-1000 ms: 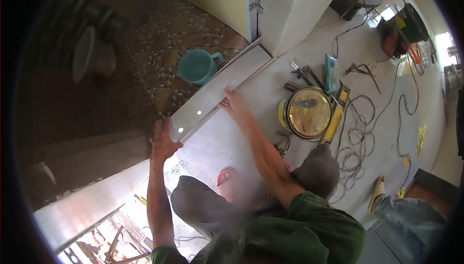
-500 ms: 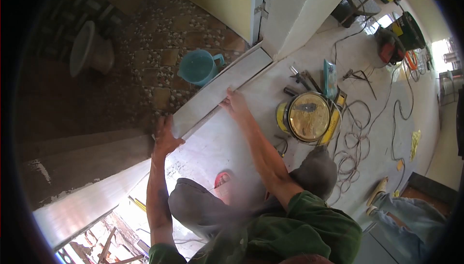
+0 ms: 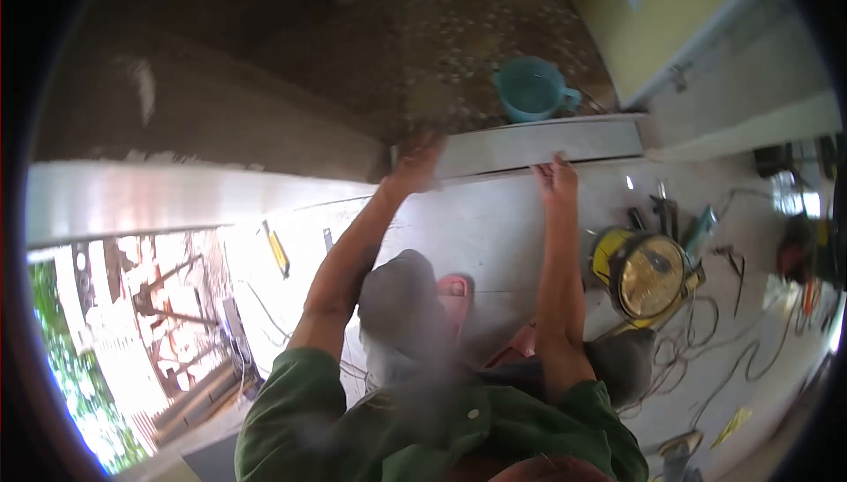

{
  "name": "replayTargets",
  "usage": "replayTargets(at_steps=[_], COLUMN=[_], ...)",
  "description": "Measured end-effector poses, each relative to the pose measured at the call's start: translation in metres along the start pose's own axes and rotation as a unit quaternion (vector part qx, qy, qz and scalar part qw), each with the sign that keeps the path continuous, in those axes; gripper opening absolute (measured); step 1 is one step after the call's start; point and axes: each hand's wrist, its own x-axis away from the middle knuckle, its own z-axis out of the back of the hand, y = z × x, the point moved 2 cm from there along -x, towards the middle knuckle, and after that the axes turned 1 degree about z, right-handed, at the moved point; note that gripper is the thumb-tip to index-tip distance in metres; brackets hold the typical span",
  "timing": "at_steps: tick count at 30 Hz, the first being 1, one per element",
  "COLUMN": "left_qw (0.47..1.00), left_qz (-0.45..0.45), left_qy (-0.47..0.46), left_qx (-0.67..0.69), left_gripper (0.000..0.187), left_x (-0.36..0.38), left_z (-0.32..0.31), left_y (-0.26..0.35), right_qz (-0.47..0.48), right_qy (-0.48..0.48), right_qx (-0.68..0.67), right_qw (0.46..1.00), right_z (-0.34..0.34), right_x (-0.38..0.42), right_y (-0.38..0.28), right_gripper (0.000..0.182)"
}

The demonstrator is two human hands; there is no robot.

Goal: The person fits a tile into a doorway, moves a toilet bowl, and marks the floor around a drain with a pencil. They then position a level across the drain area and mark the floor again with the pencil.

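A long pale tile strip (image 3: 538,146) lies along the doorway threshold, with a narrow dark gap along its near edge. My left hand (image 3: 418,164) is at the strip's left end beside the wall, blurred by motion, so its finger pose is unclear. My right hand (image 3: 556,176) touches the near edge of the strip toward its right part, the fingers bent together; whatever they may hold is too small to name. Just beyond the strip, a light blue dipper (image 3: 530,90) stands on the pebbled floor.
A yellow bucket (image 3: 651,275) with a crusted top stands at right, near tools and tangled cords (image 3: 684,341). A yellow door (image 3: 657,18) is at upper right. A yellow-handled tool (image 3: 276,248) lies at left. Part of a person's foot (image 3: 681,443) shows at lower right.
The view has swung left, showing more of the outdoor area. My left hand has shifted onto the strip's end with its fingers blurred; my right hand remains at the near edge.
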Motion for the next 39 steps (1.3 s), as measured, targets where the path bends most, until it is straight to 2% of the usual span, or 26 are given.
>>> replayTargets(at_steps=[5, 8, 12, 15, 18, 21, 24, 25, 26, 28, 31, 34, 35, 37, 39], left_qw=[1.000, 0.997, 0.989, 0.980, 0.989, 0.984, 0.981, 0.977, 0.971, 0.917, 0.889, 0.907, 0.908, 0.861, 0.807], left_qz=[0.004, -0.030, -0.077, -0.091, -0.067, -0.123, -0.112, -0.132, -0.154, -0.172, -0.182, -0.106, -0.081, -0.063, -0.048], left_qy=[-0.003, 0.054, 0.126, 0.175, 0.128, 0.127, 0.084, 0.111, 0.139, 0.141, 0.130, 0.221, 0.254, 0.287, 0.330], left_qx=[0.018, 0.053, 0.007, 0.004, -0.005, 0.014, 0.134, 0.126, 0.119, 0.331, 0.399, 0.343, 0.324, 0.416, 0.487], left_gripper=[0.109, 0.109, 0.109, 0.101, 0.099, 0.082, 0.069, 0.065, 0.062, 0.062, 0.063, 0.044, 0.039, 0.036, 0.036], left_x=[0.016, 0.024, 0.054, 0.074, 0.089, 0.083, 0.076, 0.071, 0.070, 0.081, 0.084, 0.090, 0.093, 0.097, 0.092], left_z=[0.008, -0.011, 0.019, 0.024, 0.025, 0.009, 0.074, 0.098, 0.122, 0.177, 0.220, 0.220, 0.219, 0.202, 0.181], left_y=[0.006, -0.014, 0.015, 0.029, 0.037, 0.021, 0.045, 0.055, 0.069, 0.108, 0.143, 0.155, 0.159, 0.166, 0.161], right_qz=[0.002, 0.000, 0.031, 0.040, 0.061, 0.108, 0.199, 0.232, 0.254, 0.301, 0.306, 0.408, 0.526, 0.711, 0.604], right_qy=[-0.024, -0.003, 0.014, 0.016, -0.001, -0.047, -0.088, -0.096, -0.099, -0.102, -0.158, -0.175, -0.075, 0.129, 0.105], right_qx=[-0.028, -0.022, -0.041, -0.058, -0.062, -0.063, -0.020, 0.001, 0.034, 0.098, 0.297, 0.418, 0.418, 0.388, 0.332], right_qw=[0.999, 1.000, 0.999, 0.997, 0.996, 0.991, 0.976, 0.968, 0.961, 0.943, 0.891, 0.793, 0.737, 0.572, 0.717], right_z=[-0.005, -0.010, -0.033, -0.049, -0.068, -0.087, -0.113, -0.120, -0.130, -0.154, -0.179, -0.188, -0.188, -0.180, -0.157], right_x=[0.012, 0.028, 0.075, 0.101, 0.127, 0.150, 0.150, 0.153, 0.161, 0.181, 0.206, 0.206, 0.208, 0.217, 0.219], right_y=[-0.004, 0.001, -0.014, -0.025, -0.041, -0.053, -0.075, -0.080, -0.088, -0.109, -0.132, -0.131, -0.135, -0.129, -0.111], right_gripper=[0.030, 0.033, 0.038, 0.045, 0.050, 0.054, 0.056, 0.057, 0.048, 0.034, 0.026, 0.026, 0.027, 0.031, 0.032])
